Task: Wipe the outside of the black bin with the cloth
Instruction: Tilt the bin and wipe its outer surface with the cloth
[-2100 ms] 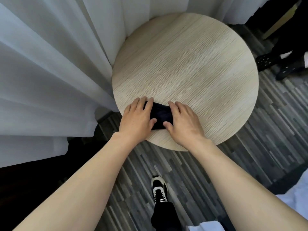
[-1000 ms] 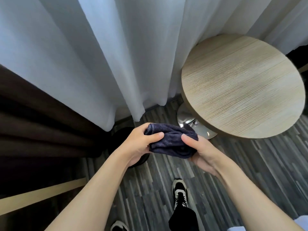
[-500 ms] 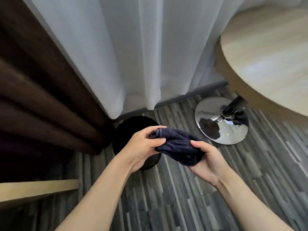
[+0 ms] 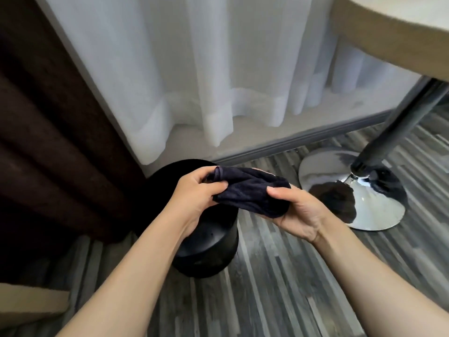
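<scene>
While hovering above the black bin [image 4: 209, 249] on the floor [image 4: 279, 288], gripping the bunched dark cloth [image 4: 250, 193] from both ends: left hand [image 4: 194, 193] fingers [image 4: 213, 184] curling shut, pinching its left edge; right hand [image 4: 298, 210] cupping underneath, thumb pressing on top. Not touching the bin.

Soft daylight through sheer curtain [image 4: 218, 69]; brown drape [image 4: 48, 142] dim; glare on chrome base [image 4: 379, 210]; edges warped, slightly blurred
</scene>
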